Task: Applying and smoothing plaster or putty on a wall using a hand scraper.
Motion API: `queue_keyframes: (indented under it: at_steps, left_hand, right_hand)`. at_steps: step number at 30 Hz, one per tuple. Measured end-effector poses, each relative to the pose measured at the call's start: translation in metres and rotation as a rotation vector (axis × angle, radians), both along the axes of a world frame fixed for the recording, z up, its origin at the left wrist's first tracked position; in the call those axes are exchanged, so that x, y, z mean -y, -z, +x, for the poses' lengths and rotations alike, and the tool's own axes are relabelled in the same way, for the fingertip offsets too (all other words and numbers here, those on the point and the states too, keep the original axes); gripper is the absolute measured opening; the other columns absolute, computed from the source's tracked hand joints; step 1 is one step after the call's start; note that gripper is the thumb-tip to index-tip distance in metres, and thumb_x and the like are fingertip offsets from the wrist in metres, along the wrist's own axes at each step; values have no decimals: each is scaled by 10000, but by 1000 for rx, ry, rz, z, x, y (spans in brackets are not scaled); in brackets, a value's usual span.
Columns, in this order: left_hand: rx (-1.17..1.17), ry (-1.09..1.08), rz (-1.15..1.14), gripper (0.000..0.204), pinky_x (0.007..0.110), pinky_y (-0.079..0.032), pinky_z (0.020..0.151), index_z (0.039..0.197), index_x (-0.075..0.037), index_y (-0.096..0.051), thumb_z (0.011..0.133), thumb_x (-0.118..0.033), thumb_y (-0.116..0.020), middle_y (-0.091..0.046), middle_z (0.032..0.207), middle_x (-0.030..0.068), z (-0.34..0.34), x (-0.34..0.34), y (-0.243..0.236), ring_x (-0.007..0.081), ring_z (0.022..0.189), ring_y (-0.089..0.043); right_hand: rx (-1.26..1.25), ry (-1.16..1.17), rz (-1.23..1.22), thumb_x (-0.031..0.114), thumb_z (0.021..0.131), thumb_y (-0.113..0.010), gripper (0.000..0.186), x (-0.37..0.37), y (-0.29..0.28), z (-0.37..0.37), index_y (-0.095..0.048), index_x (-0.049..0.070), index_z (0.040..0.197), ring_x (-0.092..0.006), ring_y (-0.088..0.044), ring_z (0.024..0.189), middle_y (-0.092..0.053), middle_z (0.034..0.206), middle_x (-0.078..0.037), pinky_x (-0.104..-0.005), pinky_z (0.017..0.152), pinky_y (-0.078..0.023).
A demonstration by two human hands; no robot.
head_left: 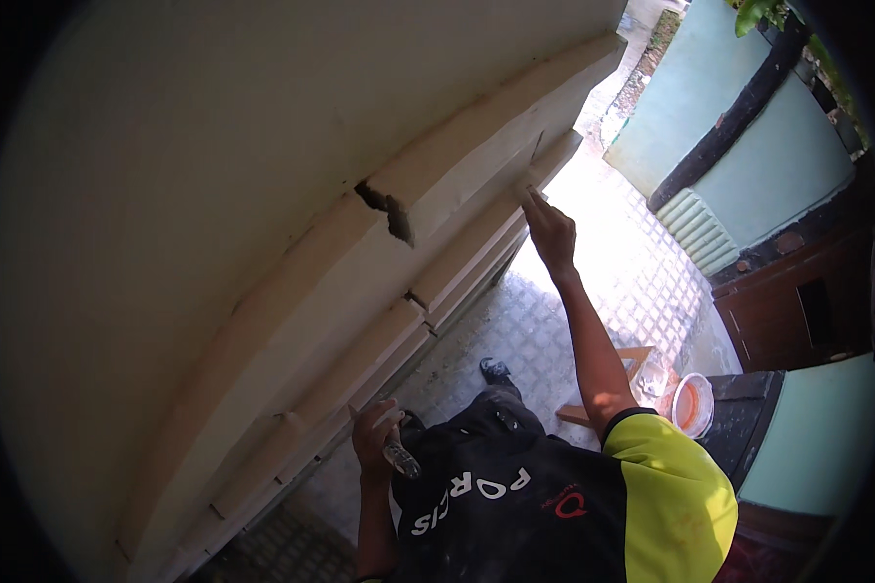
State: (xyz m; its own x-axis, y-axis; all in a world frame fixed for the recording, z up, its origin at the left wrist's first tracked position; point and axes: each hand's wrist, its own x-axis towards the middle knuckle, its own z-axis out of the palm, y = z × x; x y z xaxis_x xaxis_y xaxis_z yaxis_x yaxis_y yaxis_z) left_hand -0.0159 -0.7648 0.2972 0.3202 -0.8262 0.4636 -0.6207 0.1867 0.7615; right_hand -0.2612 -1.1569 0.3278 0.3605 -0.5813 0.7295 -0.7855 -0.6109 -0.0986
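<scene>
A cream wall moulding (262,282) with stepped ledges runs diagonally from lower left to upper right. My right arm is stretched out along it, and my right hand (552,233) is closed with its fingertips at the far end of a lower ledge (472,248). What it holds, if anything, is too small to make out. Close to my body, beside the lowest ledges, my left hand (371,439) is closed around a tool with a dark, smeared, rounded handle (402,461). The tool's other end is hidden. A dark jagged gap (389,212) breaks the upper moulding; a smaller gap (415,299) cuts the ledge below.
A wooden stool or frame (635,364) stands on the patterned paving (544,335) to my right. Beside it is a white bucket (693,403) with orange-brown contents. Further right are a brown door (797,311), a pale green wall (778,146) and a dark slanting post (734,117).
</scene>
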Motion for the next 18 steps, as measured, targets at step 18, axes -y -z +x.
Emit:
queue_keyframes:
  at_steps: [18]
  left_hand:
    - [510,-373,318,716,486,-280,1125,1423,-64,-461,729,92,-540,-420,1530,125,-106,187,-29,304,1441,-359]
  right_hand:
    - [182,-343,190,147,863,-726,290,91,18,-59,-712,105,1149,-286,-636,564,-665,763,-153,-383,537,-529]
